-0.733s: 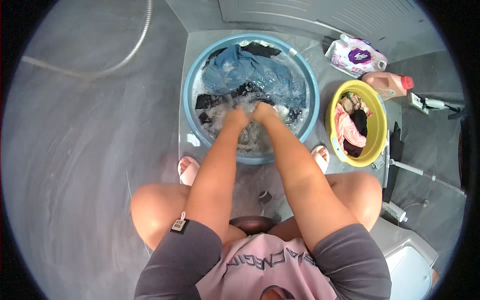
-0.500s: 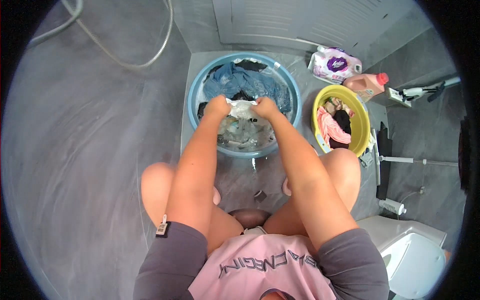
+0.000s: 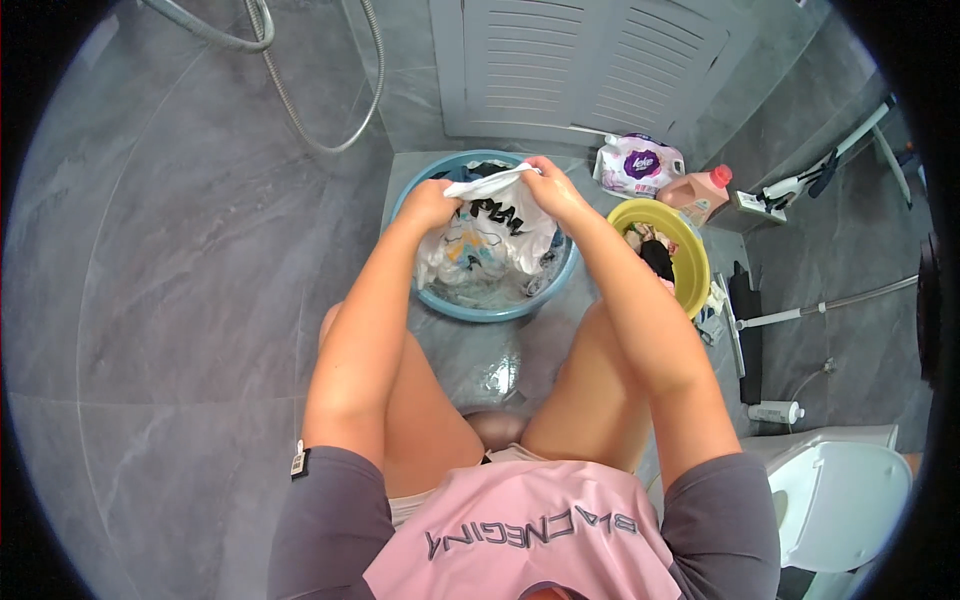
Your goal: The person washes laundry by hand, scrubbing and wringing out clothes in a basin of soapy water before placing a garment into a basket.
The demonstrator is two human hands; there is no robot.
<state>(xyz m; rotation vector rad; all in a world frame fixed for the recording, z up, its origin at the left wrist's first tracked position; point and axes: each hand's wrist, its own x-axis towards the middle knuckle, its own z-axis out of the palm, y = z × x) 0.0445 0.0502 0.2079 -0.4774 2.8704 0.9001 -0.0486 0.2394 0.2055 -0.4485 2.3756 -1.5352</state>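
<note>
Shirt [image 3: 470, 510], lower centre of frame: pink body, loose, softly creased. Arched row of lettering [image 3: 530, 527] across chest, letters dark-outlined, blocky. Dark-edged neckline [image 3: 550, 588] at bottom margin. Left sleeve [image 3: 330, 520], lower left, and right sleeve [image 3: 725, 510], lower right: both dark grey, wide, ending near elbow. Left hem carries small black tab [image 3: 304, 465] with pale tag [image 3: 297, 460]. Pale shorts [image 3: 410, 507] show below shirt edge. Forearms, left hand [image 3: 428, 205], right hand [image 3: 552, 190], thighs [image 3: 590, 400]: all bare.

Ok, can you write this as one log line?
left hand: grips white printed garment | right hand: grips same garment | garment: held over blue basin
</note>
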